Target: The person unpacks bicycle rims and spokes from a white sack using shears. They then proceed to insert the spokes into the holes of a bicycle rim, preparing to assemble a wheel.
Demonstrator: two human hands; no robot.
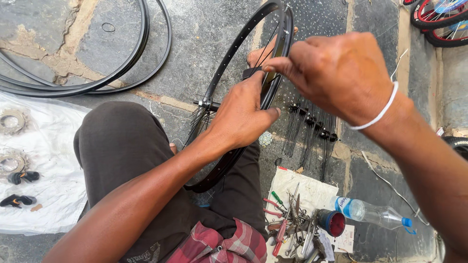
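- Left hand point(241, 117) is gripping the rim point(229, 73), fingers clamped, steadying it well.
- Right hand point(336, 73) is pinching a spoke point(267, 52); fingertips together, best kept aligned.

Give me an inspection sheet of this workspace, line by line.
Surface: stone paving with sandy joints.
Job's things: black wheel rim standing upright between the knees, hub with loose spokes inside it.
Clutter: pile of hand tools on a white cloth, plastic bottle, sprockets on a white sheet, hubs with spokes on the ground.
Grips: left hand holds the rim; right hand pinches at the rim edge.
Cables: nothing seen.
Surroundings: spare black rims lying flat, red-rimmed wheels top right.
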